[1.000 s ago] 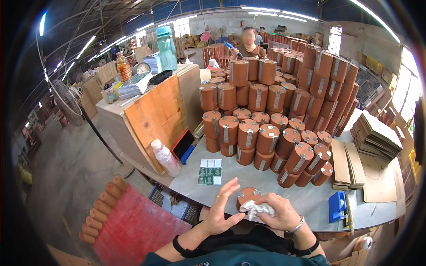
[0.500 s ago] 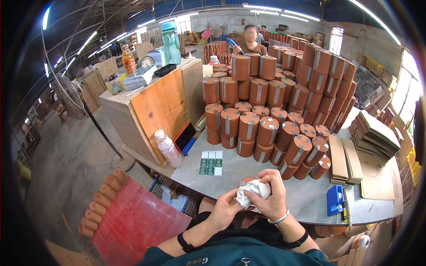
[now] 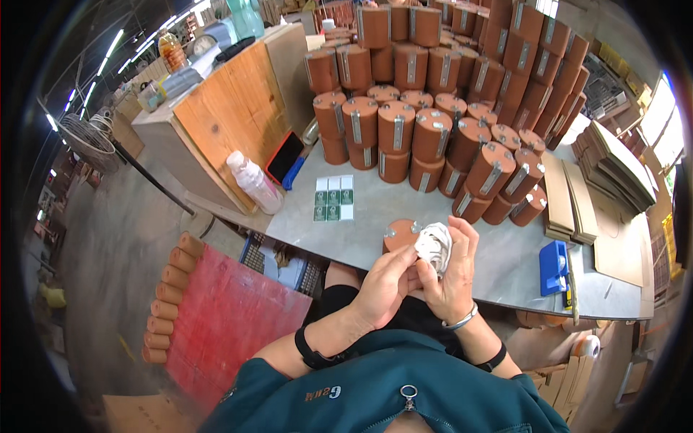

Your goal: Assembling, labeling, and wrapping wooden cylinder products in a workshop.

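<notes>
A crumpled white cloth (image 3: 434, 245) is gathered between my two hands above the table's near edge. My right hand (image 3: 452, 278) has its thumb and fingers closed on the cloth from the right, a silver bangle on that wrist. From the left my left hand (image 3: 390, 285) pinches the cloth's lower edge with thumb and fingertips. Just behind my hands stands a reddish-brown cylinder (image 3: 398, 232) with metal fittings on its top, partly hidden by my fingers. Green and white stickers (image 3: 334, 198) lie on a sheet on the grey table, left of the cylinder.
Stacked brown cylinders (image 3: 395, 123) with metal strips fill the table's back. To the right are cardboard sheets (image 3: 613, 173) and a blue tape dispenser (image 3: 554, 267). A pink-white bottle (image 3: 253, 180) stands by a wooden cabinet (image 3: 231, 108). More cylinders (image 3: 170, 292) line a red board (image 3: 231, 310) at lower left.
My view has tipped downward, so the table sits higher in the picture. Both hands have shifted a little with the cloth, and more of the cylinder behind them shows.
</notes>
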The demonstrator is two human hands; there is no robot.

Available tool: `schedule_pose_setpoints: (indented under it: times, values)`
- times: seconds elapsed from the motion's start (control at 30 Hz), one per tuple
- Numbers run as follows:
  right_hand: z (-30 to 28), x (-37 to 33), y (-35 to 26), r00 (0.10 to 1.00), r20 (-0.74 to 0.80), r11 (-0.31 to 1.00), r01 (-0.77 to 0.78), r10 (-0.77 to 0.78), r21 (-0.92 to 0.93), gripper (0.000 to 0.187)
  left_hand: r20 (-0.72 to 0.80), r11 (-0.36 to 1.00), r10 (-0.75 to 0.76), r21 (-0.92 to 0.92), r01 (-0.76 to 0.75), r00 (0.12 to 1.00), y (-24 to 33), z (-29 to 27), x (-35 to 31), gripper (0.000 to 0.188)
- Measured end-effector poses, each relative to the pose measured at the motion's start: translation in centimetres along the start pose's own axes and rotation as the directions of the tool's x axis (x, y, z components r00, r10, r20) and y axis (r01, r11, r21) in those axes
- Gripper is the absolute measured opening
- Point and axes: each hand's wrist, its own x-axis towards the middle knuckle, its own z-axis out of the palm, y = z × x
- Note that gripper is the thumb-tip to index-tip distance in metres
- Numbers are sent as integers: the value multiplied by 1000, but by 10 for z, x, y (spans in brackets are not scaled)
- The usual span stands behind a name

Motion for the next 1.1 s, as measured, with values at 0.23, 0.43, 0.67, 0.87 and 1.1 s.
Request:
schedule_pose_setpoints:
  times: [0.23,0.43,0.67,0.87,1.1]
  values:
    - [-11,-12,17,935,343,981,-141,88,133,49,121,958,-191,240,158,974,5,-13,-9,37]
    - [-18,7,43,941,339,995,-43,9,92,46,189,911,-40,410,-42,981,26,-74,-26,46]
    - [49,47,52,958,188,976,219,-217,12,40,147,208,604,920,-332,783,-20,-94,44,77]
    - [23,15,36,863,409,956,266,-295,127,37,195,187,468,931,-312,862,-17,-103,54,79]
    - [-21,25,37,869,488,996,-82,84,-24,65,276,8,546,942,-335,791,-19,-85,40,95]
